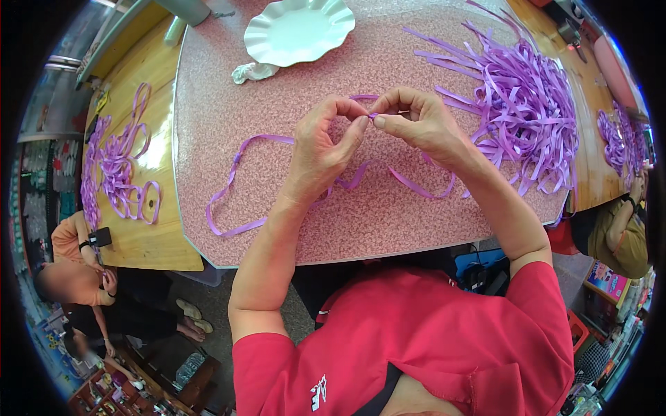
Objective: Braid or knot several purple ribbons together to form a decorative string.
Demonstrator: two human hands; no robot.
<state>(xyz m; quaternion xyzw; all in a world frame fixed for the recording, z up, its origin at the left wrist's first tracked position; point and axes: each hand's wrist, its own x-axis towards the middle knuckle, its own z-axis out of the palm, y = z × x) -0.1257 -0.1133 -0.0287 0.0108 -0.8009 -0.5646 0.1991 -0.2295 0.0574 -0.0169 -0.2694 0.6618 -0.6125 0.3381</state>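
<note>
My left hand (326, 142) and my right hand (420, 125) meet above the middle of the pink speckled table, each closed in a pinch. Between the fingertips is a small part of a purple ribbon (216, 204), mostly covered by the fingers. From there the ribbon loops out across the tabletop, left past my left wrist and right under my right forearm. A small darker spot, perhaps a knot, shows on its left loop. To the right of my right hand lies a big tangled heap of purple ribbons (527, 104).
A white scalloped plate (298, 31) stands at the far side, a crumpled white tissue (254, 72) by its edge. More purple ribbons (118, 163) lie on the wooden table (166, 239) at left. One person (76, 243) sits there, another (621, 236) at far right beside further ribbons (614, 142).
</note>
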